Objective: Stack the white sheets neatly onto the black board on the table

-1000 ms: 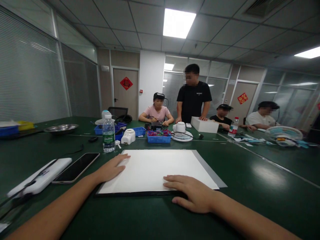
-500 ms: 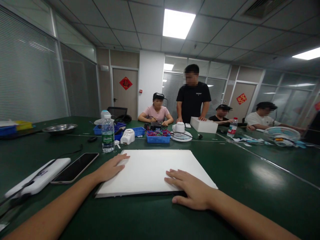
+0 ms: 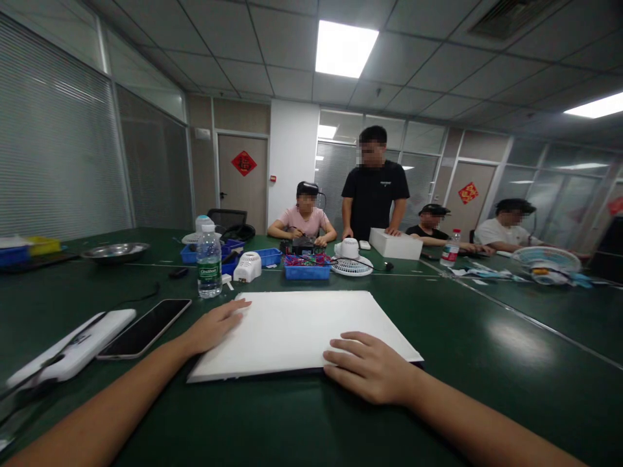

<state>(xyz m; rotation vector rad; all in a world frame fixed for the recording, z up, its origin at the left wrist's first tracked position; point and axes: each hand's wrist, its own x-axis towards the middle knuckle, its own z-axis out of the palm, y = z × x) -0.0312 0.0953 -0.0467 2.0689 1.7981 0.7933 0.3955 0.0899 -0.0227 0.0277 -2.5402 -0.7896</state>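
Office, probably: blinds [image 3: 53, 143], ceiling panels [image 3: 288, 79]

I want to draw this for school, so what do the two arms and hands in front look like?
Both the left hand and right hand are bare, with no gloves or rings visible. The left forearm and right forearm show no sleeve, watch, bracelet or cable, and no clear markings.
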